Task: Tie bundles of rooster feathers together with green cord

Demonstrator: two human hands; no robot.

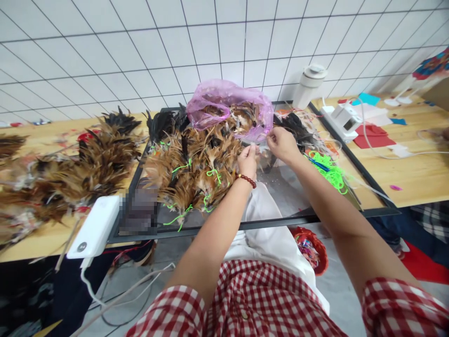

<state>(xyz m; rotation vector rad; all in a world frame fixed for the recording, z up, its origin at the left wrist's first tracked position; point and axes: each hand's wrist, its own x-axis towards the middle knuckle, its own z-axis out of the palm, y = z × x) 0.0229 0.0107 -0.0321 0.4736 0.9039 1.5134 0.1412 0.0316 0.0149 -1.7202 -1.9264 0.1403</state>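
My left hand (248,161), with a beaded bracelet (247,180) at its wrist, is closed in a pinch over the right edge of a pile of brown feathers (196,161). What it holds is too small to make out. Just to its right and slightly higher, my right hand (282,144) also has its fingers pinched together, near the lower right of a pink plastic bag (224,89). Its fingertips hide whatever is between them. Bright green ties (213,175) show among the brown feathers. More feathers lie inside the bag's opening.
The dark-framed board (291,206) carries black feathers (298,128), a green string heap (328,173) and a blue pen (318,164). A white bottle (308,86) and power strip (342,121) stand right. More feathers (101,164) and a power bank (94,224) lie left. A red basket (321,252) sits below.
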